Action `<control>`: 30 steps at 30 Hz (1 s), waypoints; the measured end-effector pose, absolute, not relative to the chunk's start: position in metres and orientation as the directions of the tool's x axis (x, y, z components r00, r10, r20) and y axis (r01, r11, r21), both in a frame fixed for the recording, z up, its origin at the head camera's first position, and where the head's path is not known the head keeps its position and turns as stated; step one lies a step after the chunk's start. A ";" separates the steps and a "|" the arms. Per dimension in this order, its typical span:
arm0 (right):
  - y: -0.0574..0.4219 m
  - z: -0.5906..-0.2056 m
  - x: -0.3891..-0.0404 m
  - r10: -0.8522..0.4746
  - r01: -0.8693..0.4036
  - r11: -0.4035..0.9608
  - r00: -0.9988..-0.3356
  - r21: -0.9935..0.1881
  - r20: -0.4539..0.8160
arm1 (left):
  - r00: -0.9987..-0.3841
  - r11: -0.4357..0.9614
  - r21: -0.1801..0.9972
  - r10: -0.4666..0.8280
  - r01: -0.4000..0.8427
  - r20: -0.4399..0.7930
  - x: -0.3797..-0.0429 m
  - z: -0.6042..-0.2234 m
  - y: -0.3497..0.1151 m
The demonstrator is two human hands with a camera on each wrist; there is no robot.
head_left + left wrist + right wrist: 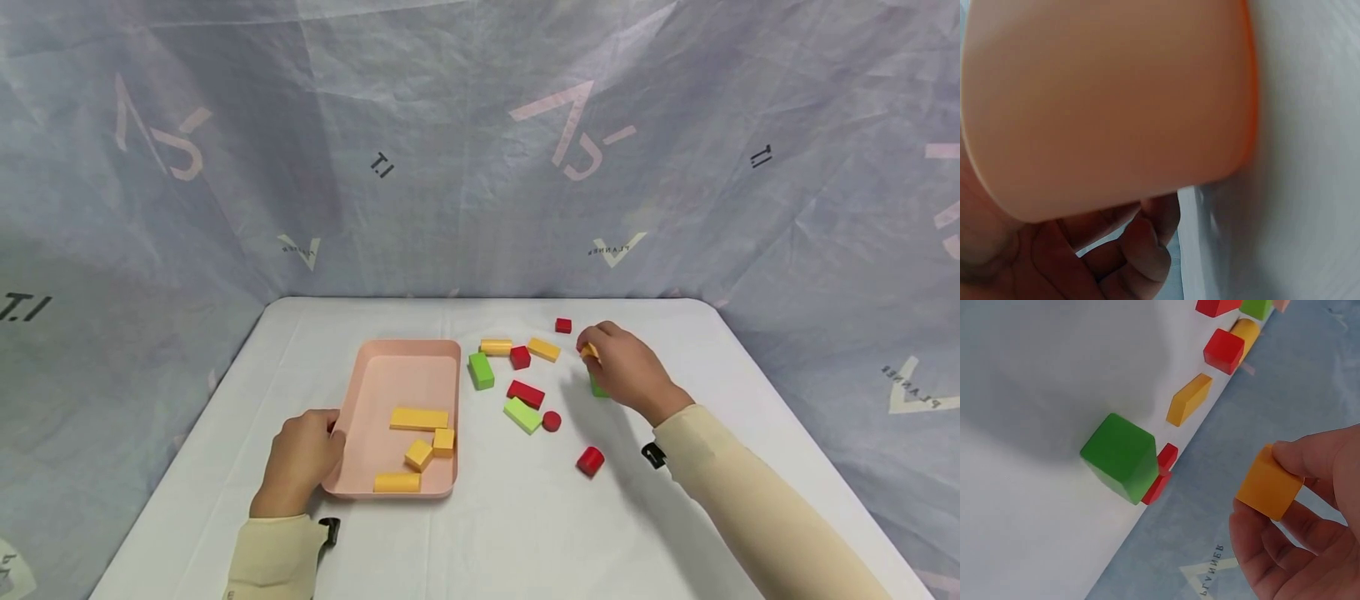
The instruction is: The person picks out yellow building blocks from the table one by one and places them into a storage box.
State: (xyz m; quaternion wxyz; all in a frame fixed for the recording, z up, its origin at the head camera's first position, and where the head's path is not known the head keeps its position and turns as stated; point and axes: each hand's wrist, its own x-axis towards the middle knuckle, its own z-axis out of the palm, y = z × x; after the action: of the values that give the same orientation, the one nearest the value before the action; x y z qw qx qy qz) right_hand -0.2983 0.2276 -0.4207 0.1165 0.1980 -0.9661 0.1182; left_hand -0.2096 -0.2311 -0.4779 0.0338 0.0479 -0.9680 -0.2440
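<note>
My left hand (298,454) grips the left side of a pink plastic tray (401,375), its thumb at the rim. Close up in the left wrist view, the tray's wall (1110,106) hides part of that hand. Between thumb and fingers my right hand (628,367) pinches a yellow block (1269,484), held up off the table. Below and beside it stands a green block (1121,453), partly covered by the hand in the head view. Inside the tray lie a long yellow block (419,418), two yellow cubes (419,455) and a yellow cylinder (397,483).
Between tray and right hand lie a yellow cylinder (496,347), a flat yellow block (543,349), red pieces such as a cube (520,357) and a cylinder (590,462), and green blocks (482,371). A grey printed cloth (465,217) hangs behind the white table (510,533).
</note>
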 end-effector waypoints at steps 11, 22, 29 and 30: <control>0.218 -0.418 -0.293 -0.382 -0.435 0.886 -0.880 -0.158 0.282 | -0.993 0.873 0.482 -0.113 -0.081 0.037 -0.209 -0.478 -0.231; 0.212 -0.417 -0.289 -0.407 -0.467 0.870 -0.862 -0.159 0.302 | -0.993 0.870 0.485 -0.117 -0.091 0.022 -0.209 -0.477 -0.230; 0.209 -0.417 -0.287 -0.420 -0.477 0.866 -0.857 -0.152 0.298 | -0.993 0.867 0.489 -0.120 -0.095 0.020 -0.210 -0.478 -0.231; 0.208 -0.417 -0.286 -0.423 -0.480 0.864 -0.855 -0.150 0.301 | -0.993 0.867 0.490 -0.119 -0.093 0.022 -0.210 -0.478 -0.231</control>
State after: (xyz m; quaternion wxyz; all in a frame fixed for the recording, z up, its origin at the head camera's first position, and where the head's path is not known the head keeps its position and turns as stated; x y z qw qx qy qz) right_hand -0.2861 0.2083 -0.4171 0.1302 0.2359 -0.9567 0.1105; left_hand -0.2102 -0.2307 -0.4780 0.0259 0.0548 -0.9658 -0.2522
